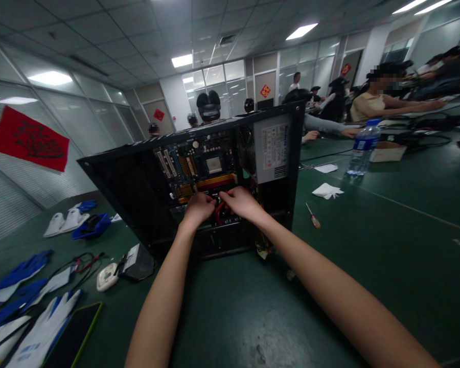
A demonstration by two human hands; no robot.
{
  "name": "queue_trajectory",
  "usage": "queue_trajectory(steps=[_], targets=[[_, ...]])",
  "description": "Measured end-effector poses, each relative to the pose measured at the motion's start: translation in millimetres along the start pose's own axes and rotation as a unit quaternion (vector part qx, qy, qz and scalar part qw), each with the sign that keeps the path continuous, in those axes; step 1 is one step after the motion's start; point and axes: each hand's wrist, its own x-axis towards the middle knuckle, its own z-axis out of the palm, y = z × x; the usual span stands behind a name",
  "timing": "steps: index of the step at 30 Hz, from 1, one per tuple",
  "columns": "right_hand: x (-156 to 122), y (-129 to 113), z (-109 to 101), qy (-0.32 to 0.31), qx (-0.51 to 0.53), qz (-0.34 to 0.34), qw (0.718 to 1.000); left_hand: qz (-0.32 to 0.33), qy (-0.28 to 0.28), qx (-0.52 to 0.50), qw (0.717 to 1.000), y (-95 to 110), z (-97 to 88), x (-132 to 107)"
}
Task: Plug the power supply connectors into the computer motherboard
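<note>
An open black computer case point(222, 250) stands on the table, its inside facing me. Inside it are the motherboard point(214, 164) and a power supply point(274, 148) at the upper right. Both my hands reach in below the orange-red memory slots point(216, 181). My left hand point(200, 208) is closed, its fingertips pinched at the board's lower edge; what they hold is hidden. Beside it, my right hand point(240, 201) pinches at the top of a red cable point(219, 211), which curves down between the hands. More loose cables point(262, 249) hang at the case's lower right.
A screwdriver point(313, 215), a crumpled tissue point(327, 191) and a water bottle point(363, 148) are to the right. On the left lie gloves point(42, 327), a phone-like slab point(74, 337), a white round-cornered device point(108, 277) and a blue bin point(92, 226). Other people sit beyond.
</note>
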Motion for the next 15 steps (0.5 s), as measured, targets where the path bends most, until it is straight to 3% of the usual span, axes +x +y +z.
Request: queue_trajectory(steps=[12, 15], targets=[[0.3, 0.6, 0.5, -0.023, -0.012, 0.039, 0.999, 0.011, 0.002, -0.026, 1.000, -8.3, 1.2, -2.2], [-0.4, -3.7, 0.9, -0.048, 0.028, 0.074, 0.996, 0.019, 0.002, -0.019, 1.000, -6.9, 0.6, -5.8]])
